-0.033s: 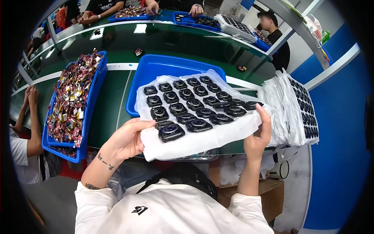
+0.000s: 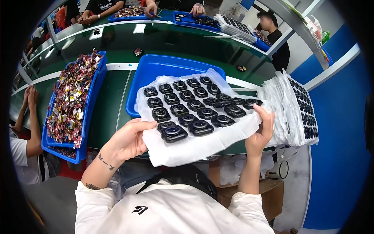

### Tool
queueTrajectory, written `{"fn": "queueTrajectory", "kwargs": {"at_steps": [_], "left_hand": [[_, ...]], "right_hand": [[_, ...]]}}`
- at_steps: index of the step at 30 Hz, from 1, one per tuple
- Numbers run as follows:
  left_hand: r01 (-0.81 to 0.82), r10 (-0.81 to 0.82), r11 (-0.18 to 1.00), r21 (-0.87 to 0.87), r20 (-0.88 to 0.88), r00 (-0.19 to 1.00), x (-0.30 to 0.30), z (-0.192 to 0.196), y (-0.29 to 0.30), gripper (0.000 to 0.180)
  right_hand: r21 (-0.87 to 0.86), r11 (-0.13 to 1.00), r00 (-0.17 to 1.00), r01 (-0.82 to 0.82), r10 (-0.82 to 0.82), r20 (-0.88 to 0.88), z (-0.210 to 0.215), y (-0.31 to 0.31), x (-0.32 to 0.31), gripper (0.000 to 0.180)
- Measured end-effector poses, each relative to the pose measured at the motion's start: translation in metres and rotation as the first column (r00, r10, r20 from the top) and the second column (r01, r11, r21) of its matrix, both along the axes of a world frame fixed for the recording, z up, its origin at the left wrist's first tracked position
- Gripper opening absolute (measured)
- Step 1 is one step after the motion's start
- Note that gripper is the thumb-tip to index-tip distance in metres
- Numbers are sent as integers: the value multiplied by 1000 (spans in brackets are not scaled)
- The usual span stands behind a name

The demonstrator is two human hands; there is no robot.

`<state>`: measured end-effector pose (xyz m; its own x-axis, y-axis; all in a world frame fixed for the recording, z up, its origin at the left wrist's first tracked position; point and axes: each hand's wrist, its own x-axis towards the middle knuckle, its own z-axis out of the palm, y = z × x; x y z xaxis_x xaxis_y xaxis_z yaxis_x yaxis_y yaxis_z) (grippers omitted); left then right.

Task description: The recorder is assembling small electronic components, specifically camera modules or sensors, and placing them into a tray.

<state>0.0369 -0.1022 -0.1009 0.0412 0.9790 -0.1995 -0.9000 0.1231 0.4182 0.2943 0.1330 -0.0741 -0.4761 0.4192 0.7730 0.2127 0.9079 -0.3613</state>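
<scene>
Between my two hands is a white, soft-edged tray carrying rows of black smartwatch cases. My left hand grips the tray's near left corner, thumb on top. At the right edge, my right hand is closed on the tray, its fingertips beside the outermost watch case. Some cases on the right side lie tilted and crowded against each other. The tray's far part is over a blue bin, whose far end shows beyond it.
To the left, a blue bin is heaped with small red, yellow and white electronic parts. A tall stack of similar trays stands at the right. Across the green table, other people's hands work at blue bins. Another person's hands rest at far left.
The tray's near edge has come slightly lower and closer to me, and its watch cases face me a little more. Both hands keep their hold.
</scene>
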Motion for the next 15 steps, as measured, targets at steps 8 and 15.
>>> {"fn": "queueTrajectory", "kwargs": {"at_steps": [8,15], "left_hand": [[14,-114,982,-187,-534,838,0,-1,-15,47],[-249,281,948,197,-885,370,12,-15,-38,10]], "right_hand": [[212,961,981,-180,191,-35,26,29,-29,24],[394,903,974,-174,217,-66,29,22,-35,23]]}}
